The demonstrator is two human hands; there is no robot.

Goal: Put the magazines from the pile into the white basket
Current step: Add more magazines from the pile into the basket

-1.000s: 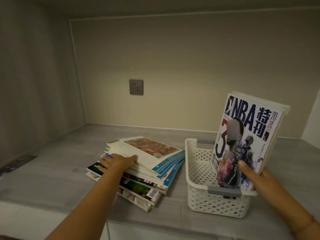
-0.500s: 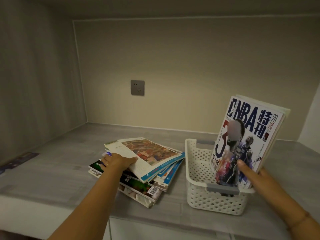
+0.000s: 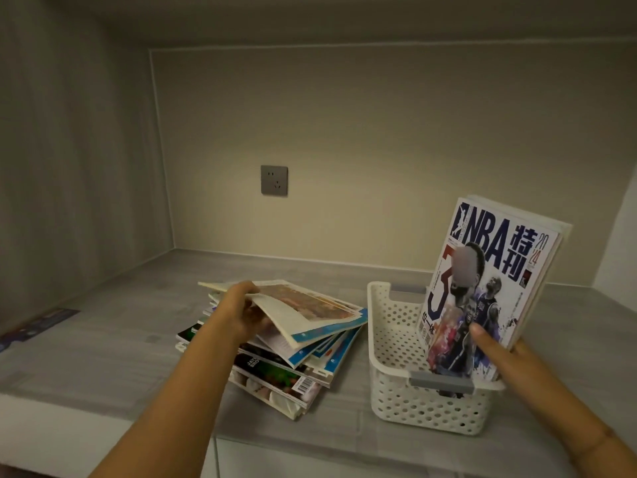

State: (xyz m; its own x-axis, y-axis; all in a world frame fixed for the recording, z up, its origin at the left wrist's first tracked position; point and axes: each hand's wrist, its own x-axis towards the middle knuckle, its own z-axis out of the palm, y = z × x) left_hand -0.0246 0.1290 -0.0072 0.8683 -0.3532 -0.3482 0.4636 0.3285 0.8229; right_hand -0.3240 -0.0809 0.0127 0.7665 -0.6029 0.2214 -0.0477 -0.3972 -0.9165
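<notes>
A pile of magazines (image 3: pixel 286 370) lies on the grey shelf, left of the white perforated basket (image 3: pixel 393 343). My left hand (image 3: pixel 238 312) grips the near left edge of the top magazine (image 3: pixel 310 305) and holds it raised off the pile, tilted up on the left. Several magazines stand upright in the basket's right side, an NBA magazine (image 3: pixel 489 277) in front. My right hand (image 3: pixel 496 350) holds this standing bundle at its lower right, thumb pressed on the cover.
The shelf (image 3: pixel 103 339) sits in an alcove with walls on the left, back and right. A grey wall socket (image 3: pixel 274 180) is on the back wall. A dark flat leaflet (image 3: pixel 38 326) lies at the far left. The shelf's front edge runs below the pile.
My left hand has closed on the top magazine and lifted its left edge higher off the pile. My right hand keeps steadying the standing magazines in the basket.
</notes>
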